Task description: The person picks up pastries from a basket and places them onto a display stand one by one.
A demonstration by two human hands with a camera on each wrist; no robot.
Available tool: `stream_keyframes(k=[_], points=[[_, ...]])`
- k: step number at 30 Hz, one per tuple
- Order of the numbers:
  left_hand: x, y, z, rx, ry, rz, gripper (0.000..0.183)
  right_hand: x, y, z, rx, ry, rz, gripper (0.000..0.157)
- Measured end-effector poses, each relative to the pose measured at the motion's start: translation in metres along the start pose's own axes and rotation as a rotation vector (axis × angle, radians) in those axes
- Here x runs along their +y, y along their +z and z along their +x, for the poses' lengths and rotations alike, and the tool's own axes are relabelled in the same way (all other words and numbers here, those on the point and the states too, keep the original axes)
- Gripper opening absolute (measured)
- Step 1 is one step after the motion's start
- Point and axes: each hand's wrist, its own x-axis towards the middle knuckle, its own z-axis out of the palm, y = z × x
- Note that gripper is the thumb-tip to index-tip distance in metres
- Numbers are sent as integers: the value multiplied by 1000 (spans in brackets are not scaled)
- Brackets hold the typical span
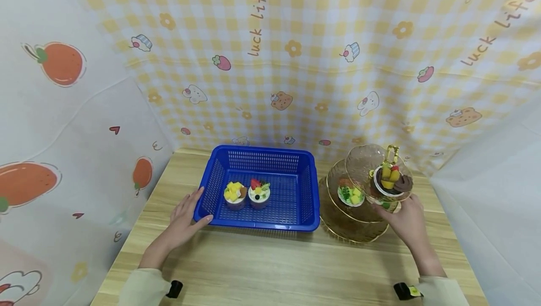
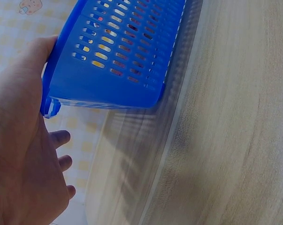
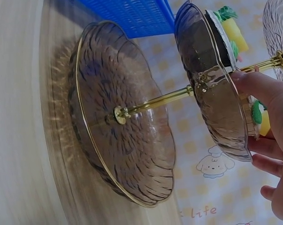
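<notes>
At the basket's left front corner, my left hand [image 1: 186, 214] rests with its fingers spread, touching the rim of the blue plastic basket [image 1: 270, 225]. Two toy dessert cups sit inside: one topped with yellow cubes [image 1: 235, 192], one with a strawberry and fruit [image 1: 259, 193]. My right hand [image 1: 407, 219] reaches under the top tier of a three-tier cake stand [image 1: 352, 238]. Thumb and fingers hold a small cup with a green and yellow top [image 3: 258, 117] at the middle tier [image 3: 221, 136]; my hand partly hides it. Another fruit-topped cup [image 1: 351, 195] stands on that tier.
The stand's top tier carries a chocolate dessert cup [image 1: 389, 181] beside a gold handle [image 1: 391, 155]. Its wide bottom plate [image 3: 127, 159] lies on the wooden table [image 1: 270, 263], close to the basket's right end. A checked curtain [image 1: 291, 76] hangs behind.
</notes>
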Motion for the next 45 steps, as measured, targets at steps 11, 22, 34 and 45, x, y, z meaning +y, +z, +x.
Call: stream_keyframes(k=[11, 22, 34, 45], points=[[0, 0, 0, 6, 14, -7, 87, 0, -5, 1, -42, 13, 11, 68], [1, -2, 0, 10, 12, -9, 87, -12, -10, -16, 38, 102, 63, 71], [3, -2, -1, 10, 7, -12, 86, -62, 31, -75, 550, -190, 296, 45], [-1, -1, 0, 12, 15, -10, 88, -139, 78, -49, -12, -358, 296, 66]])
